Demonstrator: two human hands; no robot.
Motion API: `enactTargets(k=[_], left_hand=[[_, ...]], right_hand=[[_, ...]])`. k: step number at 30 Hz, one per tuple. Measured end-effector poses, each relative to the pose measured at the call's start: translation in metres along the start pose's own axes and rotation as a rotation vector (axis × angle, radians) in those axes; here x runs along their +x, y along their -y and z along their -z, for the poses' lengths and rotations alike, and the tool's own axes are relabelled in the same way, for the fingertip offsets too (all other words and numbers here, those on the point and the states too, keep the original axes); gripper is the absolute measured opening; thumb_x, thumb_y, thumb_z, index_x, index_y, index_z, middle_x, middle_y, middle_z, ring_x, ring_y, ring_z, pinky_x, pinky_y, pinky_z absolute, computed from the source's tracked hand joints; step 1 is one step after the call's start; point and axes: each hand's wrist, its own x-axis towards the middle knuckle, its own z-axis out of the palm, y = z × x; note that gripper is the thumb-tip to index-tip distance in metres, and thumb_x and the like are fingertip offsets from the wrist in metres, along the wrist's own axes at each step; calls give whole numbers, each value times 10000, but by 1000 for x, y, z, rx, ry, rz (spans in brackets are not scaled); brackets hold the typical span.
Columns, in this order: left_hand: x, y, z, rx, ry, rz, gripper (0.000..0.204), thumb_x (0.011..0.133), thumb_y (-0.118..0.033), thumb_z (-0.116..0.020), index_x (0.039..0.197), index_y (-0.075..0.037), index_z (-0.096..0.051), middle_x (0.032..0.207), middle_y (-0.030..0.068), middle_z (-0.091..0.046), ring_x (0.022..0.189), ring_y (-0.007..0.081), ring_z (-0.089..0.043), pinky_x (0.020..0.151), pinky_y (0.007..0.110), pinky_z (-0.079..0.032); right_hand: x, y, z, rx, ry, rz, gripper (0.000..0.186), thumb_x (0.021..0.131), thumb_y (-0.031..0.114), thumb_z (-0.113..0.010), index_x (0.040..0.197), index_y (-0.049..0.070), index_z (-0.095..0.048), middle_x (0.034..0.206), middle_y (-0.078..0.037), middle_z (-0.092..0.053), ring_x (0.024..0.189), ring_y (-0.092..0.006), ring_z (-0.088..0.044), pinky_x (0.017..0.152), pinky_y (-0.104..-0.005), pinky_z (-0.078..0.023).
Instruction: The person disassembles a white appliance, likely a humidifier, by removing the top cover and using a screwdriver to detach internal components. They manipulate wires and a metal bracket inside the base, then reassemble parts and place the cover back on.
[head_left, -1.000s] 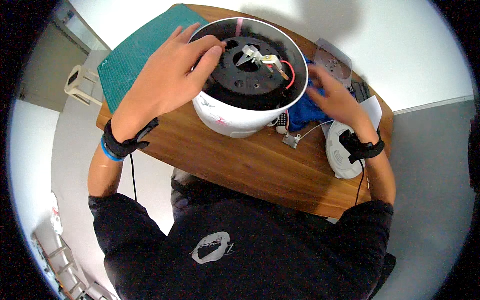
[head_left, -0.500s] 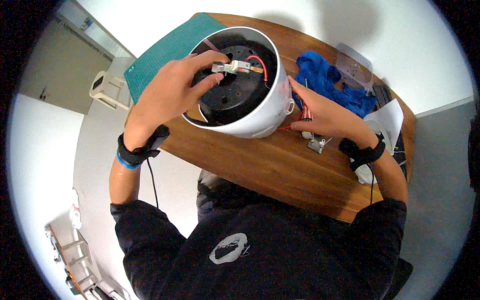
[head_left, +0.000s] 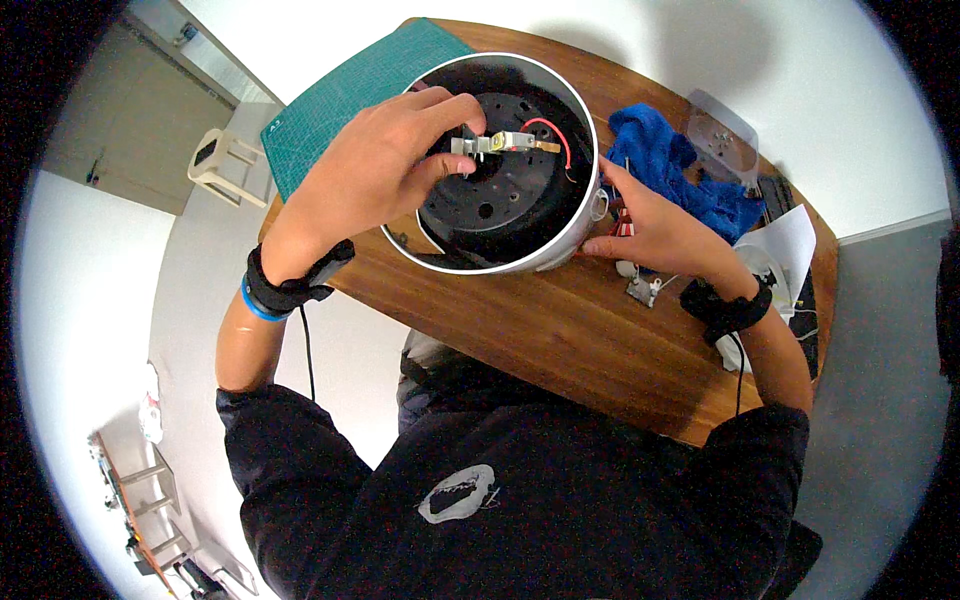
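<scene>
A white cylindrical appliance housing (head_left: 560,254) is on the table, its open end tipped toward me. Inside lies a black round plate (head_left: 500,215) with several holes. My left hand (head_left: 375,165) reaches over the rim, thumb and fingers pinching a small metal-and-white switch-like part (head_left: 512,142) with a copper-coloured tab. A red wire (head_left: 548,123) curves from that part down into the housing. Against the housing's right side, my right hand (head_left: 660,228) steadies the outer wall beside a small clear loop. A red-and-white striped thing (head_left: 624,222) shows partly behind its fingers.
On the wooden table (head_left: 500,325), a green cutting mat (head_left: 345,95) lies at the far left. A blue cloth (head_left: 645,135), a clear plastic tray (head_left: 722,132) with small bits, white paper (head_left: 790,243) and a small metal piece (head_left: 642,291) are to the right. A pale stool (head_left: 225,165) stands beyond the table's left.
The housing has shifted slightly right and tipped, showing more of its inside and less outer wall. My left hand moved along with it, still pinching the small part; the whole view also shifted a little.
</scene>
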Motion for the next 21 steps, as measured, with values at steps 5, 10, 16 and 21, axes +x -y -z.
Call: enactTargets(k=[5,10,16,21], left_hand=[[4,5,-4,-3,-40,-4,194,1038,-216,-725,1108,-43,-673,1021,167,-702,937,392,-703,801,472,-552],[9,-14,7,5,15,-57,244,1022,-246,-750,1121,-34,-684,1053,180,-718,941,395,-721,795,457,-571],[13,-15,4,80,25,-146,239,1030,-241,-732,1146,-36,-695,979,196,-733,863,421,-715,729,474,-559],[12,-2,-1,61,-7,-42,236,1054,-228,-704,1174,-24,-703,947,230,-733,813,430,-718,711,472,-560]], right_hand=[[-3,1,-6,-177,-404,329,1199,793,242,-981,1716,79,-233,1750,-227,-282,1556,-357,-407,1193,-439,-481],[-10,56,7,-244,-437,532,752,784,232,-961,1430,138,-589,1676,-211,-381,1529,-410,-450,1178,-455,-493],[-1,50,3,-244,-399,591,413,788,165,-949,1083,72,-674,1651,-195,-411,1412,-404,-579,1137,-465,-499],[-9,54,9,-277,-403,527,397,779,122,-949,1035,58,-652,1639,-185,-418,1370,-387,-612,1100,-460,-507]])
